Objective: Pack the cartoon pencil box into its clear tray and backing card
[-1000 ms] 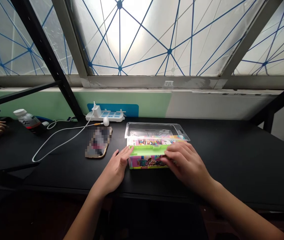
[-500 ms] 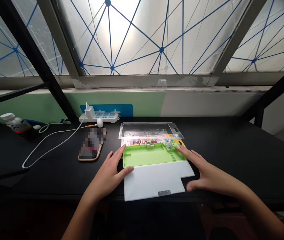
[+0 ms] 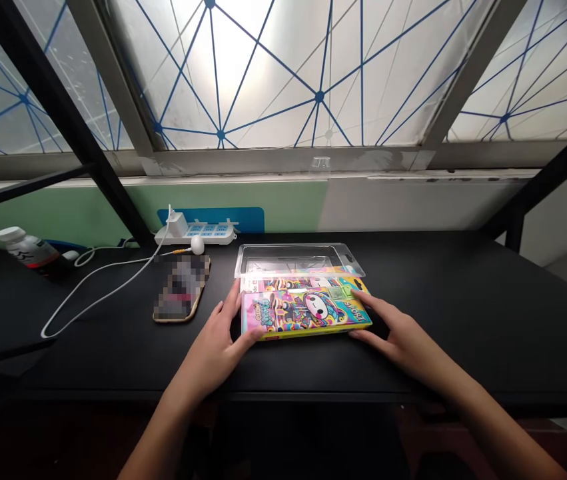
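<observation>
A pencil case (image 3: 298, 310) with a colourful cartoon print and a yellow-green edge lies flat on the black desk, its lid down. My left hand (image 3: 220, 337) grips its left end, with the thumb at the front edge and the fingers along the left side. At the right end, my right hand (image 3: 396, 330) holds the case between the thumb in front and the fingers near the clear window. Just behind the case lie a printed card (image 3: 248, 284), partly hidden, and a clear plastic packaging shell (image 3: 293, 257).
A phone (image 3: 182, 290) lies left of my left hand, with a white cable (image 3: 70, 293) looping beside it. Behind are a white power strip (image 3: 208, 232) and, at far left, a bottle (image 3: 30, 248). The black desk (image 3: 463, 293) runs back to the windowed wall.
The lid, which lay open toward me with its white inside and the green tray showing, is now folded shut over the case. My right thumb has moved in to the case's front edge.
</observation>
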The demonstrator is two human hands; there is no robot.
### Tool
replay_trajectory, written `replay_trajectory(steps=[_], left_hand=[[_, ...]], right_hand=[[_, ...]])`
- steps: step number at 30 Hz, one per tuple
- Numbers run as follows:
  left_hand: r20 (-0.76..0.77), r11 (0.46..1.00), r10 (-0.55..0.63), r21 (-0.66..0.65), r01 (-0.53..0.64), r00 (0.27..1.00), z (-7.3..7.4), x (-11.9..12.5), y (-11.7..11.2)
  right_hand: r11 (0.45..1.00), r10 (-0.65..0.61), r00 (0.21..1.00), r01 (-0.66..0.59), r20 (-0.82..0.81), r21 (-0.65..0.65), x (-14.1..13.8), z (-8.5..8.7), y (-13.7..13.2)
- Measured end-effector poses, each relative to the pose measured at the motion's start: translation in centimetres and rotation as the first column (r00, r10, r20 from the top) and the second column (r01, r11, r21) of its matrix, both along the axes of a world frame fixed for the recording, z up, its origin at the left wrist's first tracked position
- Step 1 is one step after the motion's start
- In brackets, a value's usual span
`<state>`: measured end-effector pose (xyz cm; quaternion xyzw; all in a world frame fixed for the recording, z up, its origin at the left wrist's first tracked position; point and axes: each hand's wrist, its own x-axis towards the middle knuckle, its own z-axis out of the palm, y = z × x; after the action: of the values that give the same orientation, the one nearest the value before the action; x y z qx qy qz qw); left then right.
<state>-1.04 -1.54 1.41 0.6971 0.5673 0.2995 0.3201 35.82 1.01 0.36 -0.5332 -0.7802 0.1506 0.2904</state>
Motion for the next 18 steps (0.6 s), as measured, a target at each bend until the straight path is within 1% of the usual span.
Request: replay_trajectory(steps=[2, 5, 7, 9, 11, 12, 14, 16, 18], left_hand=[[-0.020, 0.998, 0.018, 0.058, -0.016, 1.000, 0.6, 0.4, -0.1], [-0.039, 0.976, 0.027, 0.216, -0.018, 0.999, 2.1, 1.3, 0.8], [-0.074, 0.950, 0.028, 0.313, -0.003, 0.997, 3.5, 2.0, 2.5], [-0.064, 0.923, 0.051, 0.385, -0.022, 0.997, 4.7, 2.6, 4.9], [-0.056, 0.910, 0.059, 0.413, -0.031, 0.997, 5.4, 3.1, 7.5], [-0.062, 0.911, 0.066, 0.412, -0.035, 0.996, 5.4, 3.1, 8.8], [-0.074, 0.908, 0.069, 0.418, -0.032, 0.995, 4.7, 3.0, 10.7], [-0.139, 0.914, 0.081, 0.406, -0.018, 0.987, 3.4, 2.7, 11.9], [-0.252, 0.944, 0.082, 0.331, 0.007, 0.964, 2.1, 2.3, 12.5]], right_hand=[[0.999, -0.007, 0.999, 0.009, -0.032, 0.053, -0.1, 0.1, -0.2], [0.994, -0.037, 0.995, 0.047, -0.096, 0.101, -0.1, 1.3, 0.5], [0.988, -0.063, 0.992, 0.078, -0.110, 0.132, -0.4, 2.7, 2.0], [0.979, -0.086, 0.990, 0.105, -0.114, 0.173, -0.8, 4.0, 4.3], [0.972, -0.082, 0.986, 0.111, -0.146, 0.208, -1.4, 4.8, 6.8], [0.970, -0.073, 0.983, 0.111, -0.171, 0.219, -1.6, 4.8, 8.0], [0.968, -0.065, 0.977, 0.111, -0.204, 0.223, -1.9, 4.3, 9.7], [0.975, -0.070, 0.982, 0.104, -0.177, 0.194, -1.9, 3.1, 10.6], [0.985, -0.072, 0.992, 0.087, -0.107, 0.148, -1.7, 2.0, 10.9]])
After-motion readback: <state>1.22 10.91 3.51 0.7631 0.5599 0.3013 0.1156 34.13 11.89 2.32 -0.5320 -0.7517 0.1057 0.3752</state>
